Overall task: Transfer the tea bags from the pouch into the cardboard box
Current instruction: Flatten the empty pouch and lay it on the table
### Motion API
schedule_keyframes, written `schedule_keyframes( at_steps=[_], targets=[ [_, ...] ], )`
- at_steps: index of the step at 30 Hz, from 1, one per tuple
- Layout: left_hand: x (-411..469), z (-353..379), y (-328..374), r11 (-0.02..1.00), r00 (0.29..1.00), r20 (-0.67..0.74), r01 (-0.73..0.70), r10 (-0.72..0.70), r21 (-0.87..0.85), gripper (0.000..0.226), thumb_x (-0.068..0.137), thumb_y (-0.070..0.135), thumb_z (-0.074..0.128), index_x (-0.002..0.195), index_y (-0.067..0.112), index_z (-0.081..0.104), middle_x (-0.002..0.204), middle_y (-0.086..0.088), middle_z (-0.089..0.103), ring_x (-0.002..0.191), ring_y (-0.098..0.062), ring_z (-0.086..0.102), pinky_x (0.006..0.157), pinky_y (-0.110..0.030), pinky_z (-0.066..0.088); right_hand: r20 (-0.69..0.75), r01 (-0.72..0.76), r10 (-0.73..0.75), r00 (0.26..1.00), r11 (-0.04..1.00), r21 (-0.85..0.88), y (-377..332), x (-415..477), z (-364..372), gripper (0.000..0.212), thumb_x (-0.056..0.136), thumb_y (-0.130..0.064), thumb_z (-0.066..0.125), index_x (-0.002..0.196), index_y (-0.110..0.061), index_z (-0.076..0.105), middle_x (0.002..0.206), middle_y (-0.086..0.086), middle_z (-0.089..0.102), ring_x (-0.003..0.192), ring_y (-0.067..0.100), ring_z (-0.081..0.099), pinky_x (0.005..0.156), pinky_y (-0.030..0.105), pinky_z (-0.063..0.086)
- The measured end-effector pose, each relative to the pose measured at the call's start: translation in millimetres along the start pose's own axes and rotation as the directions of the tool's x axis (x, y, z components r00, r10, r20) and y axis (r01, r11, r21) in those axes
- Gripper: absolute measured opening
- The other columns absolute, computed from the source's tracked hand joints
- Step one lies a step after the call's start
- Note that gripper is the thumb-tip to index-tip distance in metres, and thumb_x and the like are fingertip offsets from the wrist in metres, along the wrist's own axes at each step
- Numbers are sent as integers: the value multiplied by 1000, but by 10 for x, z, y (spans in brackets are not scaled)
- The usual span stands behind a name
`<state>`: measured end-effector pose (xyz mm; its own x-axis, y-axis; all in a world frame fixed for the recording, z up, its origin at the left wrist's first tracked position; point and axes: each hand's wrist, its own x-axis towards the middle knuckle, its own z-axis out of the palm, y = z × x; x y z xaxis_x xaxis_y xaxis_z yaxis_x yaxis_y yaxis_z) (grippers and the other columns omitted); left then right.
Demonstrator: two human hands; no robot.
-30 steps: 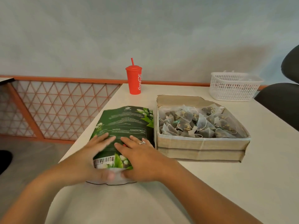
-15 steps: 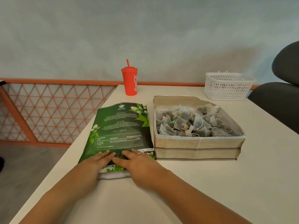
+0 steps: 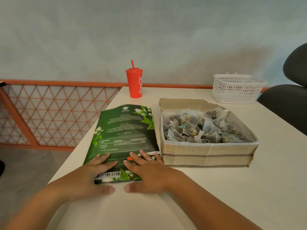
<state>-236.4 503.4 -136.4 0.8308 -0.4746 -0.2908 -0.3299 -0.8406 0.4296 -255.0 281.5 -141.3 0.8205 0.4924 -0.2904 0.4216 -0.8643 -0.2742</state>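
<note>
- left hand, right hand: fingers straight, flat on near end of pouch, at desk left edge
- cardboard box beside pouch, full of tea bags

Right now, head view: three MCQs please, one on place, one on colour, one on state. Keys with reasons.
1. Where is the pouch relative to the cardboard box? A) beside it, image left B) inside it C) on top of it
2. What colour is the cup? A) white B) red C) green
3. How do the left hand and right hand lie? A) in fists B) gripping the cup C) flat on the pouch
A: the pouch lies on the table beside the cardboard box. B: cup and straw are red. C: straight fingers press the pouch.
</note>
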Motion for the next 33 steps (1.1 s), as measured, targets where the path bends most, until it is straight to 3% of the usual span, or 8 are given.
schedule_keyframes(
  at_steps=[4, 7, 9, 12, 15, 20, 23, 33],
  targets=[
    [9, 52, 8, 992, 999, -29, 49, -46, 119, 108, 28, 103, 15, 125, 60, -3, 140, 27, -18, 139, -14, -20, 115, -40, 1, -34, -67, 66, 997, 998, -1, 17, 66, 54, 78, 84, -70, 33, 145, -39, -4, 153, -2, -25, 135, 29, -33, 110, 49, -17],
    [14, 55, 42, 987, 995, -61, 81, -73, 139, 120, 24, 103, 6, 134, 56, -1, 140, 25, -16, 142, -21, -16, 115, -41, 2, -67, -157, 158, 985, 987, 19, 67, 86, 23, 82, 81, -75, 29, 145, -39, -5, 152, 4, -25, 135, 32, -32, 111, 47, -13],
    [44, 0, 59, 993, 989, -102, 113, -108, 37, 122, 28, 102, 8, 137, 50, 22, 145, 24, 5, 143, -18, 5, 115, -39, 13, -75, -189, 191, 979, 981, 31, 116, 89, -4, 79, 82, -75, 23, 146, -38, -5, 153, 7, -21, 138, 31, -26, 112, 46, -9],
    [183, -25, 93, 983, 950, -274, 172, -147, 70, 86, 60, 91, 21, 123, 37, 44, 122, 11, 39, 122, -16, 37, 102, -33, 32, -95, -199, 199, 975, 980, 19, 116, 91, 5, 73, 86, -71, 18, 146, -37, -4, 154, 8, -19, 140, 31, -21, 113, 45, -5],
    [436, 31, 186, 935, 891, -402, 303, -210, 183, 56, 85, 66, 31, 130, 33, 37, 125, -1, 38, 118, -24, 33, 100, -36, 32, -107, -204, 202, 974, 979, -8, 65, 92, 37, 70, 89, -66, 18, 147, -34, -6, 154, 9, -19, 140, 32, -21, 113, 45, -6],
    [673, 144, 199, 928, 895, -391, 311, -213, 206, 62, 90, 62, 23, 145, 35, 14, 155, -4, 8, 141, -28, 8, 113, -43, 14, -131, -239, 236, 963, 971, -7, 68, 194, 0, 60, 96, -47, 21, 148, -27, -2, 155, 13, -12, 142, 33, -12, 114, 45, -2],
    [704, 147, 175, 909, 911, -343, 325, -227, 261, 63, 91, 62, 14, 147, 37, 2, 157, -3, -5, 144, -26, -3, 115, -45, 6, -188, -228, 225, 956, 974, 6, 66, 383, -26, 56, 98, -37, 21, 148, -21, 3, 156, 11, -7, 143, 29, -7, 115, 43, 1],
    [874, -70, 140, 944, 873, -412, 319, -260, 81, 48, 90, 50, 34, 137, 38, 28, 135, 2, 32, 126, -25, 26, 106, -42, 24, -308, -306, 311, 899, 950, 63, 124, 895, -105, 55, 97, -46, 20, 148, -28, 9, 156, 13, -3, 142, 36, -5, 113, 48, 1]
  ],
)
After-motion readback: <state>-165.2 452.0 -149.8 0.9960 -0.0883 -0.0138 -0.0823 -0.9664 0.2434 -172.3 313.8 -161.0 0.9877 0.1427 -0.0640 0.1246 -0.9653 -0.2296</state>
